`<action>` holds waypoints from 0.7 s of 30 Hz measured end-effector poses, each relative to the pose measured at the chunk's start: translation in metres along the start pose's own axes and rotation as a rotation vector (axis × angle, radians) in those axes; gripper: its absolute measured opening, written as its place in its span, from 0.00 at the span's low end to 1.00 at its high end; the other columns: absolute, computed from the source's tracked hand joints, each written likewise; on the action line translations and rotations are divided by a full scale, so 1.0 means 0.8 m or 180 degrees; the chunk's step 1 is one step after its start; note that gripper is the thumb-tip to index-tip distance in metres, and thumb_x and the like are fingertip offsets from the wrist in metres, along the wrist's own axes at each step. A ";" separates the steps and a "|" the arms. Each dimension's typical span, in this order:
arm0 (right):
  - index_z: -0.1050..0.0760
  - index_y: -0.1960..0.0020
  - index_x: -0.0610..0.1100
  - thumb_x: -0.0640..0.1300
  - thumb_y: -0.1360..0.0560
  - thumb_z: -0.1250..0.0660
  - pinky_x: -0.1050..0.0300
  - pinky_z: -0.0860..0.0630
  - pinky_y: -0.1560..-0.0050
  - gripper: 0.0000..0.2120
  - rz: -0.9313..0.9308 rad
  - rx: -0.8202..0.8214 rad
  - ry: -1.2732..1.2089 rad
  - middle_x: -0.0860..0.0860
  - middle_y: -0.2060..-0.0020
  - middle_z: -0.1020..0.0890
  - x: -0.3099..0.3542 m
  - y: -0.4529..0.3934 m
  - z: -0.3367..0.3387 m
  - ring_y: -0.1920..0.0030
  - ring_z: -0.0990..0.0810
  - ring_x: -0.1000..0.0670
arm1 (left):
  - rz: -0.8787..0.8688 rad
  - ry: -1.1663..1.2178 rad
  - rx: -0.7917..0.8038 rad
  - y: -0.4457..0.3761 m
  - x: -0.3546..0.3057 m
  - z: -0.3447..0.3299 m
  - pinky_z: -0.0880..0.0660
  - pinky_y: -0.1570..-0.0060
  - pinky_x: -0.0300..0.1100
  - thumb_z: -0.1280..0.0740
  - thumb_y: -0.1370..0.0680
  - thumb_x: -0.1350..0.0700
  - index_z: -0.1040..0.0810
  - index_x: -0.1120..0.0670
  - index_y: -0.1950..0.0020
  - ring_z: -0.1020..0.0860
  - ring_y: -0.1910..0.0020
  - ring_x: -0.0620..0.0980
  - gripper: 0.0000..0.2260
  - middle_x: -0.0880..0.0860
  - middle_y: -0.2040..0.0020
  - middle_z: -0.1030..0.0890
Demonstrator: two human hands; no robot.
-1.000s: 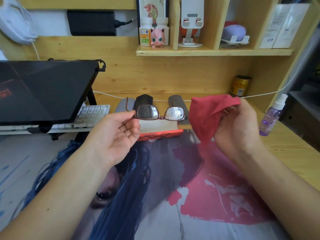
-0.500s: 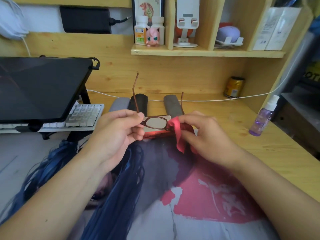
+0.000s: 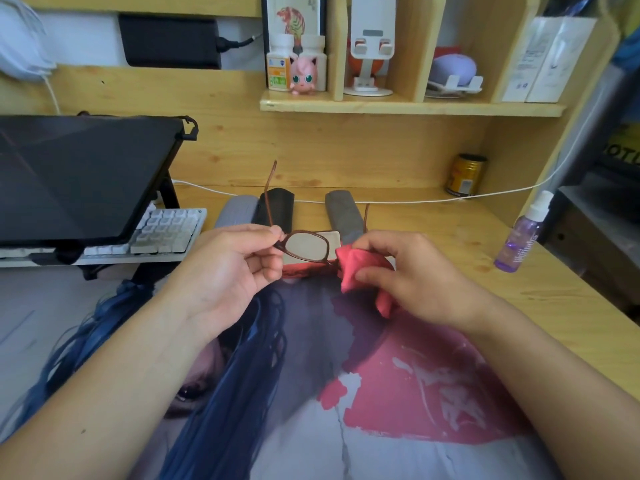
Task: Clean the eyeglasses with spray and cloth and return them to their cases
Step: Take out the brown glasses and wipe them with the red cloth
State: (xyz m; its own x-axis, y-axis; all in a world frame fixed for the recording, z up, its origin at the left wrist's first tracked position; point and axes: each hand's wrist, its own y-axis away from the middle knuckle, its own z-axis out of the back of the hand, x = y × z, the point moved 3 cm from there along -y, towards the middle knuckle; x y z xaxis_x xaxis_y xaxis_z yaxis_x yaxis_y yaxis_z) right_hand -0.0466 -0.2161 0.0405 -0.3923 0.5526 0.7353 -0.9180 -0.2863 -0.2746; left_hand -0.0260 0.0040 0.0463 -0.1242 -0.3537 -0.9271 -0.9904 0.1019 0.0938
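A person's two bare hands hold a pair of glasses [image 3: 306, 245] in the air, just above the near edge of a wooden desk [image 3: 450, 233]. The left hand [image 3: 225, 271] pinches the frame at its left corner, by the hinge, with thumb and fingertips; that grip is narrow and closed on the frame. One lens shows clearly, and both temple arms are unfolded and point up and away. The right hand [image 3: 408, 275] holds a red cloth [image 3: 360, 271] bunched around the other lens, fingers above and thumb below; that lens is hidden inside the cloth.

Behind the hands, three cases [image 3: 343, 211] lie on the desk, two grey and one black. A small purple spray bottle [image 3: 523, 237] stands well apart to the right.

The glasses look light, thin and fragile. The lens surface is probably slippery, more so if it is wet, and the hinges and slim temple arms would likely bend under a twist. The safest hold is probably on the frame rim or bridge, close to the lens being rubbed, so pressure does not lever the frame. Bare fingers are best kept off the glass. The cloth is soft and limp, and folds around a lens easily.
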 end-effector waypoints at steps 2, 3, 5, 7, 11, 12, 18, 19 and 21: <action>0.21 0.55 0.45 0.32 0.23 0.31 0.44 0.20 0.72 0.08 -0.0069 -0.0014 -0.0045 0.50 0.64 0.15 0.002 -0.001 0.000 0.75 0.19 0.41 | 0.0106 0.0062 0.0003 0.000 0.002 0.000 0.27 0.72 0.36 0.34 0.22 0.67 0.21 0.61 0.59 0.26 0.72 0.48 0.07 0.55 0.69 0.24; 0.22 0.56 0.44 0.34 0.24 0.30 0.46 0.21 0.73 0.07 -0.0066 -0.0049 -0.0086 0.48 0.66 0.15 0.003 -0.001 0.001 0.75 0.19 0.42 | 0.0142 0.0067 0.0024 0.001 0.005 -0.002 0.27 0.72 0.36 0.35 0.22 0.67 0.21 0.61 0.59 0.26 0.72 0.48 0.07 0.55 0.69 0.24; 0.24 0.59 0.41 0.38 0.24 0.27 0.49 0.25 0.74 0.07 -0.0021 -0.0208 -0.0083 0.42 0.71 0.18 0.005 0.000 0.002 0.76 0.18 0.43 | 0.0217 0.0052 0.0076 0.002 0.011 -0.006 0.26 0.72 0.36 0.36 0.21 0.67 0.21 0.61 0.57 0.26 0.72 0.48 0.07 0.55 0.68 0.24; 0.26 0.60 0.39 0.43 0.23 0.28 0.48 0.27 0.73 0.11 0.0002 -0.0291 0.0075 0.41 0.76 0.20 0.004 0.000 0.000 0.77 0.19 0.44 | 0.0287 0.0047 0.0090 0.003 0.015 -0.008 0.26 0.72 0.36 0.37 0.21 0.66 0.21 0.61 0.56 0.25 0.72 0.47 0.06 0.56 0.67 0.24; 0.23 0.59 0.44 0.43 0.21 0.31 0.54 0.28 0.70 0.08 0.0031 -0.0195 0.0369 0.45 0.74 0.20 -0.001 0.002 -0.003 0.76 0.20 0.50 | 0.0150 -0.0052 0.0148 0.002 0.011 -0.008 0.26 0.70 0.36 0.35 0.22 0.66 0.21 0.62 0.56 0.25 0.71 0.48 0.05 0.56 0.67 0.23; 0.22 0.58 0.47 0.41 0.21 0.31 0.59 0.29 0.70 0.08 0.0018 -0.0158 0.0297 0.46 0.70 0.20 -0.003 0.002 -0.004 0.75 0.20 0.52 | 0.0115 -0.0069 0.0145 0.002 0.009 -0.008 0.25 0.68 0.37 0.34 0.22 0.66 0.20 0.62 0.57 0.25 0.71 0.48 0.05 0.56 0.67 0.23; 0.18 0.58 0.51 0.45 0.29 0.22 0.64 0.33 0.54 0.05 0.0296 -0.0378 0.1087 0.58 0.62 0.25 -0.003 -0.007 0.004 0.56 0.26 0.55 | -0.0001 -0.0147 0.0099 -0.002 0.005 -0.001 0.25 0.69 0.37 0.34 0.22 0.66 0.20 0.62 0.56 0.25 0.71 0.48 0.04 0.56 0.67 0.23; 0.18 0.56 0.51 0.45 0.30 0.22 0.62 0.32 0.55 0.06 0.0328 -0.0422 0.1136 0.58 0.63 0.25 -0.001 -0.006 0.004 0.57 0.26 0.55 | -0.0040 -0.0185 0.0105 -0.003 0.005 0.000 0.25 0.69 0.37 0.34 0.22 0.66 0.20 0.62 0.55 0.25 0.71 0.48 0.04 0.56 0.66 0.23; 0.22 0.49 0.53 0.44 0.29 0.23 0.58 0.28 0.53 0.13 0.0324 -0.0473 0.1145 0.59 0.61 0.22 0.004 -0.002 0.004 0.57 0.23 0.56 | -0.0088 -0.0222 0.0159 -0.002 0.005 -0.001 0.25 0.70 0.37 0.34 0.22 0.66 0.20 0.63 0.54 0.25 0.71 0.49 0.03 0.57 0.65 0.22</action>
State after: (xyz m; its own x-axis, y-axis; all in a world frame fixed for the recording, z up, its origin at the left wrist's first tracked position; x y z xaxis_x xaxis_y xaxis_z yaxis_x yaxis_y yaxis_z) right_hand -0.0460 -0.2168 0.0452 -0.4529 0.7737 0.4432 -0.8616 -0.2518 -0.4408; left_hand -0.0248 0.0017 0.0428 -0.0905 -0.2916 -0.9522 -0.9889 0.1397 0.0512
